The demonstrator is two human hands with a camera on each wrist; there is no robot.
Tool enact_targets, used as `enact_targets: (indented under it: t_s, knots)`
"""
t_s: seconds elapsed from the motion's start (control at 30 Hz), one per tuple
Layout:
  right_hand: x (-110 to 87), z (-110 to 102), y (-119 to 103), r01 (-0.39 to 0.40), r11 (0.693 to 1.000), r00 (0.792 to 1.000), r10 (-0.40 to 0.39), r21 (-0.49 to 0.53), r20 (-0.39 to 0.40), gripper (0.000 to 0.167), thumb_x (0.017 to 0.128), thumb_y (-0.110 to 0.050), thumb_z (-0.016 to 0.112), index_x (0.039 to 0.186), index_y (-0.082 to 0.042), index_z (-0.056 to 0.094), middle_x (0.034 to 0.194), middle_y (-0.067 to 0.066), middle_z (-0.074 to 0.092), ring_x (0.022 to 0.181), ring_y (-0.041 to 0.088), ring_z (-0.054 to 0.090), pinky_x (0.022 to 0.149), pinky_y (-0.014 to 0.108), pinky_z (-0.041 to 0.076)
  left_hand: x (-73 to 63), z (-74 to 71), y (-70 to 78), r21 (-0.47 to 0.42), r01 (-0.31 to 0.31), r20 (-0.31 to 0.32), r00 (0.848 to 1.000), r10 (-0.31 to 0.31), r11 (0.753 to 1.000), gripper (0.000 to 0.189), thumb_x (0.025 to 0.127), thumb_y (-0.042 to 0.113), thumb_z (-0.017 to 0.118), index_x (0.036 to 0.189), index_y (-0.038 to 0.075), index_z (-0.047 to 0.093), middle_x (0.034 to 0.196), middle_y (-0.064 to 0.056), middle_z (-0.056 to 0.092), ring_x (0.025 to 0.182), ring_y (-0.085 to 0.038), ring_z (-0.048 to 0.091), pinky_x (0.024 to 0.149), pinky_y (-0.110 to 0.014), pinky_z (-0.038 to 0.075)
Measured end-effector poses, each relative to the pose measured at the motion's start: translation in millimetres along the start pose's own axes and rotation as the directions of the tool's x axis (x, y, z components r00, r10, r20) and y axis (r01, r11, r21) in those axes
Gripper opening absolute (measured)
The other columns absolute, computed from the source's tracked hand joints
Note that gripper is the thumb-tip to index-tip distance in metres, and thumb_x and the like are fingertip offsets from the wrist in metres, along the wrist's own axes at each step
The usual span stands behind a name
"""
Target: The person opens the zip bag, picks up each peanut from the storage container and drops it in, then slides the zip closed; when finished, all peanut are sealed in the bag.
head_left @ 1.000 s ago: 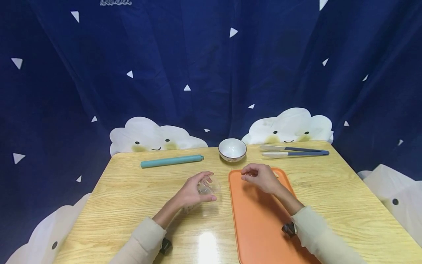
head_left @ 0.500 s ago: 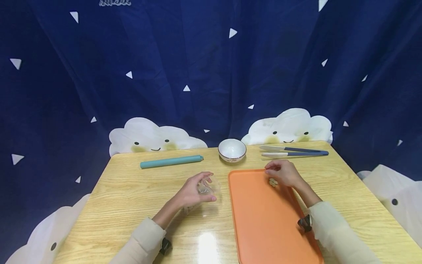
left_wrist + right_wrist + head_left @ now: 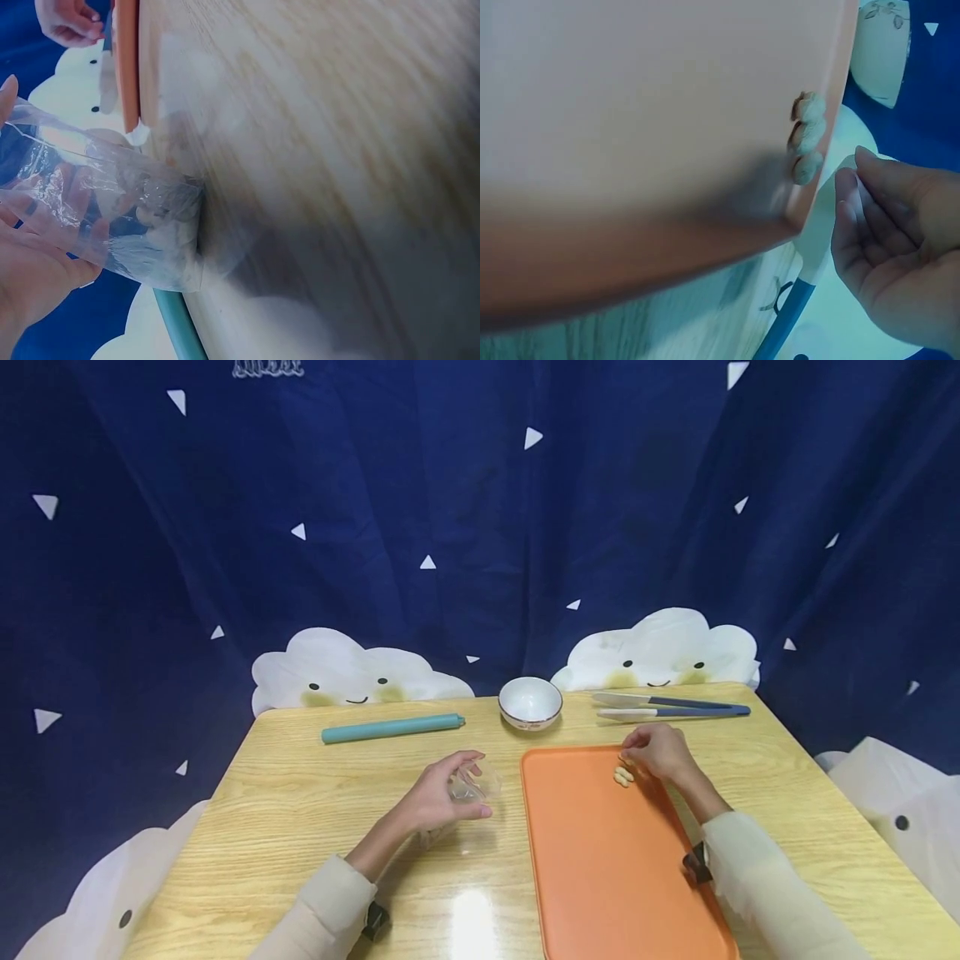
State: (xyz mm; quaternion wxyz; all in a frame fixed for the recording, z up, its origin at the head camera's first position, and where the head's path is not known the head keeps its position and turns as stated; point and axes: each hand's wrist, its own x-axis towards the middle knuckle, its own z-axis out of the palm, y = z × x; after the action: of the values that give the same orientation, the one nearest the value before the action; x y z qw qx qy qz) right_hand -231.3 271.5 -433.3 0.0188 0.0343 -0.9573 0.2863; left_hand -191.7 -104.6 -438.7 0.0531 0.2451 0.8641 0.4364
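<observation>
One left hand (image 3: 438, 792): unmoved, fingers curled round a clear, crinkled bag (image 3: 127, 180).
Pale pieces (image 3: 808, 137): now uncovered; three rounded, brown-edged lumps close together inside the orange tray (image 3: 607, 860), near its far right corner.
Right hand (image 3: 662, 756): has shifted right, baring them; fingertips drawn together, whether pinching anything cannot be told.
</observation>
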Motion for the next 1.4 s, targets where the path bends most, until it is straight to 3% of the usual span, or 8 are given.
enact_targets:
  t_s: [0.1, 0.3, 0.53, 0.77, 0.9, 1.13, 1.27, 1.4]
  knots:
    - [-0.4, 0.6, 1.9, -0.03, 1.0, 0.999, 0.03, 0.002, 0.015, 0.016, 0.084, -0.018, 0.07, 0.089, -0.003, 0.072, 0.079, 0.008, 0.072, 0.061, 0.013, 0.06, 0.066, 0.034, 0.047, -0.3, 0.1, 0.0, 0.002, 0.005, 0.003, 1.0, -0.005, 1.0, 0.078, 0.071, 0.031, 0.082, 0.138, 0.013, 0.046, 0.115, -0.003, 0.062, 0.106, -0.02, 0.055, 0.093, -0.045, 0.044]
    - [1.8, 8.1, 8.3, -0.046, 0.998, 0.998, 0.045, 0.034, 0.041, 0.012, 0.079, -0.011, 0.072, 0.082, 0.001, 0.07, 0.069, 0.005, 0.067, 0.051, 0.011, 0.055, 0.05, 0.027, 0.047, -0.4, 0.4, -0.7, 0.006, 0.013, 0.015, 1.0, -0.013, 1.0, 0.08, 0.071, 0.035, 0.082, 0.139, 0.014, 0.045, 0.117, -0.003, 0.062, 0.107, -0.02, 0.054, 0.095, -0.046, 0.043]
    - [4.3, 12.6, 13.3, -0.044, 0.997, 0.998, 0.046, -0.067, 0.029, 0.007, 0.076, -0.01, 0.074, 0.077, -0.004, 0.07, 0.069, 0.003, 0.067, 0.072, 0.022, 0.054, 0.06, 0.028, 0.042, -0.2, 0.7, -1.2, 0.006, 0.002, 0.017, 1.0, -0.002, 1.0, 0.081, 0.071, 0.035, 0.082, 0.139, 0.011, 0.045, 0.117, -0.004, 0.062, 0.106, -0.019, 0.055, 0.096, -0.046, 0.042]
    - [1.8, 8.7, 9.4, -0.058, 0.998, 0.997, 0.059, -0.028, 0.045, 0.007, 0.079, -0.008, 0.071, 0.082, -0.001, 0.07, 0.069, 0.004, 0.068, 0.06, 0.015, 0.058, 0.053, 0.028, 0.046, -1.4, 0.5, -1.5, -0.003, 0.016, 0.017, 1.0, -0.016, 1.0, 0.081, 0.071, 0.037, 0.082, 0.139, 0.013, 0.045, 0.116, -0.001, 0.062, 0.107, -0.019, 0.055, 0.096, -0.046, 0.042]
    - [-0.1, 6.1, 3.4, -0.032, 0.999, 0.998, 0.033, -0.009, 0.051, 0.009, 0.084, -0.008, 0.066, 0.087, 0.0, 0.07, 0.069, 0.006, 0.068, 0.055, 0.013, 0.059, 0.05, 0.027, 0.047, -1.5, 0.8, -1.1, -0.005, 0.022, 0.018, 1.0, -0.022, 1.0, 0.079, 0.071, 0.036, 0.082, 0.139, 0.015, 0.046, 0.116, -0.001, 0.062, 0.107, -0.02, 0.054, 0.095, -0.045, 0.043]
    - [-4.4, 3.4, -18.5, 0.056, 0.998, 0.998, -0.055, -0.024, 0.032, 0.012, 0.087, -0.011, 0.064, 0.09, -0.002, 0.071, 0.082, 0.01, 0.072, 0.073, 0.018, 0.063, 0.065, 0.033, 0.05, -1.3, 1.2, 0.3, -0.011, 0.02, 0.016, 1.0, -0.02, 1.0, 0.078, 0.071, 0.033, 0.082, 0.138, 0.018, 0.046, 0.116, -0.002, 0.061, 0.107, -0.02, 0.054, 0.093, -0.045, 0.044]
    - [-4.5, 5.4, -32.7, 0.124, 0.992, 0.992, -0.125, -0.011, -0.009, 0.008, 0.084, -0.009, 0.067, 0.086, -0.002, 0.071, 0.08, 0.01, 0.072, 0.071, 0.018, 0.064, 0.065, 0.031, 0.05, -0.5, 1.9, 0.7, -0.004, 0.013, 0.017, 1.0, -0.013, 1.0, 0.077, 0.071, 0.032, 0.082, 0.138, 0.017, 0.047, 0.115, -0.002, 0.062, 0.107, -0.02, 0.054, 0.093, -0.045, 0.044]
    - [-6.1, 9.9, -47.8, 0.13, 0.99, 0.991, -0.13, 0.061, -0.003, 0.005, 0.084, -0.006, 0.066, 0.086, -0.002, 0.069, 0.083, 0.013, 0.071, 0.073, 0.02, 0.067, 0.06, 0.028, 0.051, 0.1, 2.4, 0.8, 0.003, 0.007, 0.015, 1.0, -0.007, 1.0, 0.076, 0.071, 0.032, 0.082, 0.137, 0.018, 0.047, 0.115, -0.002, 0.062, 0.107, -0.02, 0.054, 0.094, -0.045, 0.043]
